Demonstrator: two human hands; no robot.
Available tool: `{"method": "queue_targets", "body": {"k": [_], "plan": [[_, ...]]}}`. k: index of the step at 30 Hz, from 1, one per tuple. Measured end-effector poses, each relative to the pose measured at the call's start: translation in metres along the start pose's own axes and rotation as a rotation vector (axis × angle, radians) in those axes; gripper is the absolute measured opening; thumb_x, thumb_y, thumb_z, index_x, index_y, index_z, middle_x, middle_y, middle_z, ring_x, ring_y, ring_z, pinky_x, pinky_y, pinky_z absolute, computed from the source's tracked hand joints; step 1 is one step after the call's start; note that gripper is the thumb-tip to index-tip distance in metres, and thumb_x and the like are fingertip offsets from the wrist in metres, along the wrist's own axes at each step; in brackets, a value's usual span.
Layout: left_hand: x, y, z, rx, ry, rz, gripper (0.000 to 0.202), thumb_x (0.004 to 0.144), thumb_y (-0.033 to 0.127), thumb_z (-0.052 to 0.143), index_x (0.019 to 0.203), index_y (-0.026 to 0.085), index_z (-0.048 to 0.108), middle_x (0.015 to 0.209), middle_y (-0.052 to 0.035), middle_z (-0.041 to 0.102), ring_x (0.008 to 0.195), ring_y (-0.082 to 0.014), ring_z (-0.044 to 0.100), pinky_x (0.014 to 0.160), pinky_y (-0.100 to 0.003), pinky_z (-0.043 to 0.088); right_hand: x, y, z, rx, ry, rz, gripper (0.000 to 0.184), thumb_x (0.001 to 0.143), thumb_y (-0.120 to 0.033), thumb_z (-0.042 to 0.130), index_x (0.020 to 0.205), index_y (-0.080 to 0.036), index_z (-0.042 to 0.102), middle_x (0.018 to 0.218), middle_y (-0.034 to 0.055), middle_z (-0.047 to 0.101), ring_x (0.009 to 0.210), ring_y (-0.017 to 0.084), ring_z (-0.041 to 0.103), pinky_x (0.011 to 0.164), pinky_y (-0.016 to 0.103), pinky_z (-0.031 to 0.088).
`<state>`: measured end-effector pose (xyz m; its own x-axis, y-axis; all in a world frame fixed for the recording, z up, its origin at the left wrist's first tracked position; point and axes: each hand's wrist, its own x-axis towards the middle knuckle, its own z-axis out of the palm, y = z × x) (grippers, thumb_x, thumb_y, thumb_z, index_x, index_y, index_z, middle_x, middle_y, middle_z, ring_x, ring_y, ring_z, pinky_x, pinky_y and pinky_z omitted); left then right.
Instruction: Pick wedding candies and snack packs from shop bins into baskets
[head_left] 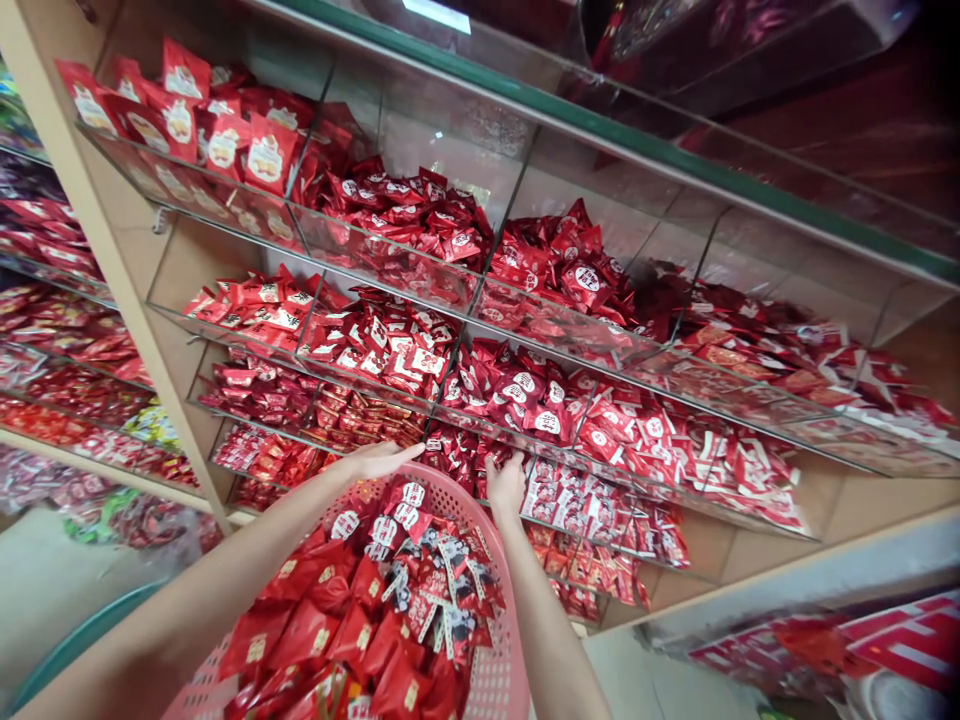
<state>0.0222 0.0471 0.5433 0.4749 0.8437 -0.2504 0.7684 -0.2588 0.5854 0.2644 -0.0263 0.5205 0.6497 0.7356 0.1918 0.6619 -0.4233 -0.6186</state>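
The left hand (382, 460) is open with flat fingers, above the pink plastic basket (491, 680) full of red packets (360, 620). At twelve o'clock from the basket, the right hand (507, 485) curls on packets in a low clear shelf bin (600, 500); grasp I cannot tell.

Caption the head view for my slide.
Left hand and right hand reach over a pink basket of red packets toward glass display bins.

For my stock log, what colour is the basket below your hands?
The basket is pink, best seen in the head view.
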Motion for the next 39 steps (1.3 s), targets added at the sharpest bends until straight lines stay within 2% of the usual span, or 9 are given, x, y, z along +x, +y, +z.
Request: {"method": "queue_targets", "body": {"k": [3,7,14,18,22,28,31,35,39], "plan": [[-0.001,0.002,0.001,0.005,-0.009,-0.007,0.078,0.071,0.083,0.019,0.071,0.021,0.064,0.087,-0.0090,0.071,0.086,-0.0298,0.063,0.075,-0.034,0.044,0.000,-0.006,0.003,-0.043,-0.005,0.028,0.047,0.084,-0.033,0.050,0.124,-0.010,0.038,0.103,0.0228,0.064,0.087,0.033,0.065,0.069,0.039,0.044],[-0.003,0.005,0.001,0.011,-0.013,-0.010,0.079,0.071,0.084,0.015,0.067,0.020,0.061,0.082,-0.0089,0.071,0.085,-0.0302,0.063,0.074,-0.035,0.043,-0.001,-0.010,0.004,-0.058,0.007,0.016,0.046,0.085,-0.029,0.047,0.127,-0.013,0.036,0.104,0.0195,0.064,0.088,0.032,0.065,0.068,0.038,0.044],[-0.003,0.004,0.000,-0.006,-0.024,0.003,0.077,0.072,0.082,0.019,0.074,0.020,0.065,0.095,-0.0098,0.071,0.091,-0.0304,0.062,0.078,-0.035,0.043,-0.007,-0.006,0.010,-0.052,0.006,-0.129,0.042,0.087,-0.028,0.043,0.127,-0.016,0.039,0.114,0.0141,0.060,0.095,0.025,0.063,0.072,0.032,0.045],[-0.003,0.002,0.001,-0.019,-0.022,0.000,0.078,0.072,0.082,0.019,0.077,0.020,0.065,0.097,-0.0100,0.070,0.092,-0.0303,0.062,0.079,-0.035,0.043,-0.013,0.000,0.012,-0.129,-0.082,-0.281,0.036,0.088,-0.024,0.043,0.123,-0.020,0.048,0.128,0.0129,0.050,0.095,0.022,0.062,0.073,0.030,0.045],[0.000,-0.001,0.003,-0.016,-0.003,-0.026,0.079,0.070,0.084,0.020,0.074,0.019,0.064,0.092,-0.0108,0.071,0.090,-0.0313,0.062,0.075,-0.034,0.044,-0.017,0.005,0.008,-0.193,-0.179,-0.385,0.030,0.088,-0.028,0.047,0.116,-0.023,0.054,0.123,0.0082,0.053,0.092,0.020,0.063,0.071,0.029,0.045],[0.002,-0.003,0.005,-0.017,-0.003,-0.018,0.074,0.072,0.082,0.021,0.065,0.020,0.061,0.072,-0.0072,0.069,0.077,-0.0289,0.063,0.068,-0.032,0.043,-0.013,0.010,-0.006,-0.237,-0.321,-0.431,0.034,0.083,-0.030,0.057,0.116,-0.022,0.056,0.122,0.0075,0.055,0.096,0.020,0.062,0.076,0.028,0.046],[0.001,-0.003,0.004,-0.017,-0.004,-0.012,0.074,0.072,0.082,0.020,0.065,0.020,0.060,0.074,-0.0067,0.069,0.079,-0.0289,0.063,0.069,-0.032,0.043,-0.007,0.013,-0.010,-0.217,-0.370,-0.457,0.038,0.081,-0.029,0.060,0.118,-0.020,0.056,0.126,0.0093,0.054,0.104,0.021,0.060,0.082,0.028,0.046],[0.001,-0.001,0.003,-0.014,-0.020,-0.011,0.076,0.071,0.084,0.017,0.065,0.020,0.059,0.077,-0.0066,0.069,0.080,-0.0292,0.063,0.072,-0.034,0.043,0.002,0.018,-0.012,-0.176,-0.483,-0.527,0.052,0.080,-0.025,0.060,0.130,-0.018,0.047,0.132,0.0111,0.052,0.118,0.021,0.052,0.094,0.030,0.041],[-0.001,0.001,0.003,-0.007,-0.021,-0.020,0.077,0.071,0.085,0.016,0.065,0.020,0.058,0.080,-0.0079,0.069,0.084,-0.0308,0.062,0.073,-0.036,0.043,0.010,0.020,-0.015,-0.186,-0.573,-0.570,0.058,0.077,-0.019,0.059,0.133,-0.017,0.044,0.134,0.0108,0.051,0.120,0.020,0.051,0.097,0.029,0.040]]}}
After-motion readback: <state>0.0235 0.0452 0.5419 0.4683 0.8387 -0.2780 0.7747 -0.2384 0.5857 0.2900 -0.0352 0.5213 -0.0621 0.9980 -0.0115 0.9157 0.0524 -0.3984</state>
